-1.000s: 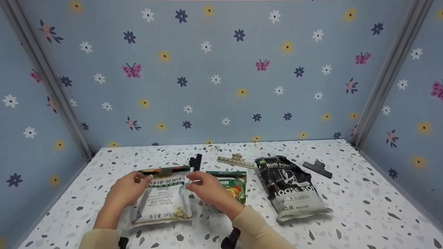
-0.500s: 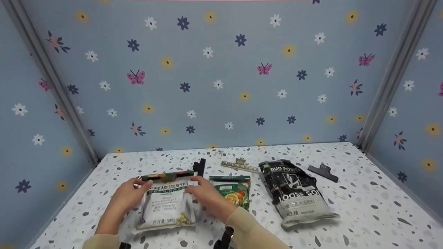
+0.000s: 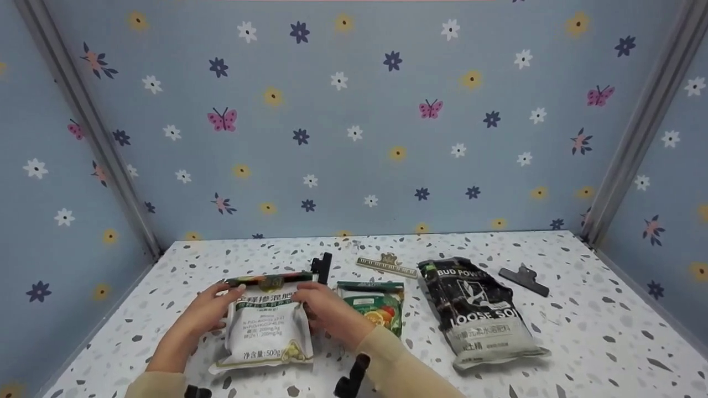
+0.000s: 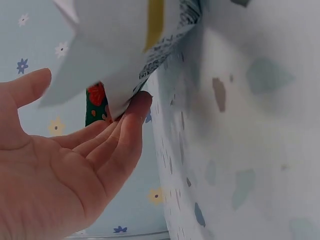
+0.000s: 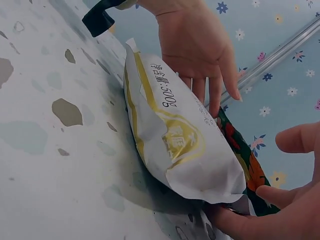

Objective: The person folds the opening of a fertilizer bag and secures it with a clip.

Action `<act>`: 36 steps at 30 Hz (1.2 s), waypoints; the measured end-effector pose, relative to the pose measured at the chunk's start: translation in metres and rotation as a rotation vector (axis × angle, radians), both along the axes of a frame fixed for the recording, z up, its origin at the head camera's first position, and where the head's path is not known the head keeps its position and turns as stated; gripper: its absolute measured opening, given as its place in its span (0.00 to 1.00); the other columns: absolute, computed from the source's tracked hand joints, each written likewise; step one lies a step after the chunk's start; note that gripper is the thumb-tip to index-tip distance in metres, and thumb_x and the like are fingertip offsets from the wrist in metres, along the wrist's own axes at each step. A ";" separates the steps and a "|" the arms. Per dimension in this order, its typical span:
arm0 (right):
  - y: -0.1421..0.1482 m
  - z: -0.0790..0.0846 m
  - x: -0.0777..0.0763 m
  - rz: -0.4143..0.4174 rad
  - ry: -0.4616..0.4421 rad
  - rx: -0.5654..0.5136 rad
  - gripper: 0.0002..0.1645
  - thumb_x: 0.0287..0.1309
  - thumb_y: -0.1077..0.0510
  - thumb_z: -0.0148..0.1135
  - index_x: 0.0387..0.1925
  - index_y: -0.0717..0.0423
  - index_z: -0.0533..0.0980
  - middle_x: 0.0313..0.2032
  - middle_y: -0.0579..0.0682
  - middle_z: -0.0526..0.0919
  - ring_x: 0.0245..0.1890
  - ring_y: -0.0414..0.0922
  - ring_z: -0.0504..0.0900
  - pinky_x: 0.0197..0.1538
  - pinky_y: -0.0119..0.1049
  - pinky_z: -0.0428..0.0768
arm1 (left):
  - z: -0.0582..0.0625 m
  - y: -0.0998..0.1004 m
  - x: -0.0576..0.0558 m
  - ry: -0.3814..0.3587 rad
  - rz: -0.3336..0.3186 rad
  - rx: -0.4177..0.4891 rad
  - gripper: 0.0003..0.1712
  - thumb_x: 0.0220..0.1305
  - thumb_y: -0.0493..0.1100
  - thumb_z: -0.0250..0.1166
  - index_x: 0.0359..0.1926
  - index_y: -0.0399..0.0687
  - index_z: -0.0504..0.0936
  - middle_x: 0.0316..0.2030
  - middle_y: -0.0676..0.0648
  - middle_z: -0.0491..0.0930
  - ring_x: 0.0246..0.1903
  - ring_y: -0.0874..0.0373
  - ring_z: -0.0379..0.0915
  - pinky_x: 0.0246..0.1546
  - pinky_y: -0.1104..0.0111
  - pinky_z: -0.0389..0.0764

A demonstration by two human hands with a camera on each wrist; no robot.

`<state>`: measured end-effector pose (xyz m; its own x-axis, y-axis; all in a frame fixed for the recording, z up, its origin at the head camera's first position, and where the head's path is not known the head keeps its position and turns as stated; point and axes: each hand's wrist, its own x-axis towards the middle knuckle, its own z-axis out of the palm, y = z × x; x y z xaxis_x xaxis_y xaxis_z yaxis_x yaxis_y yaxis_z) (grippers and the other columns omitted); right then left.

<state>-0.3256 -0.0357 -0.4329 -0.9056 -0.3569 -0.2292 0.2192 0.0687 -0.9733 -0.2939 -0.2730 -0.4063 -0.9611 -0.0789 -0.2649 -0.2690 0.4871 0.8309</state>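
I've got the left hand [image 3: 208,310] and right hand [image 3: 331,309] at either side of the white bag [image 3: 270,331], fingers touching it, thumbs spread. It's on the desk [image 3: 597,326], beside the green pouch [image 3: 368,304].

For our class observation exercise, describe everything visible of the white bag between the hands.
The white bag looks like plump plastic, with a dark, multicoloured top band, Chinese print, "500g" and a gold emblem near a lower corner. Its front faces up, top end pointing away, seemingly raised off the speckled table. The left hand and right hand touch its sides.
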 end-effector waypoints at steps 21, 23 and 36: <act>0.005 0.012 -0.001 -0.084 -0.029 -0.127 0.28 0.59 0.51 0.63 0.55 0.53 0.62 0.60 0.60 0.66 0.57 0.62 0.75 0.47 0.53 0.80 | 0.001 0.003 -0.002 0.070 0.117 0.018 0.48 0.75 0.61 0.50 0.76 0.32 0.41 0.70 0.26 0.52 0.65 0.32 0.58 0.61 0.46 0.67; 0.004 0.013 -0.001 -0.107 -0.038 -0.152 0.32 0.58 0.52 0.64 0.59 0.53 0.60 0.60 0.61 0.66 0.54 0.60 0.78 0.44 0.50 0.80 | 0.000 0.003 -0.001 0.096 0.132 0.006 0.49 0.75 0.63 0.49 0.76 0.33 0.42 0.69 0.26 0.54 0.64 0.33 0.59 0.60 0.46 0.68; 0.010 0.025 -0.001 -0.071 0.134 -0.081 0.41 0.65 0.58 0.63 0.75 0.45 0.58 0.56 0.56 0.73 0.52 0.52 0.77 0.48 0.53 0.82 | 0.001 -0.003 0.000 0.389 0.195 -0.232 0.42 0.72 0.66 0.52 0.72 0.41 0.63 0.46 0.36 0.80 0.41 0.46 0.77 0.34 0.62 0.75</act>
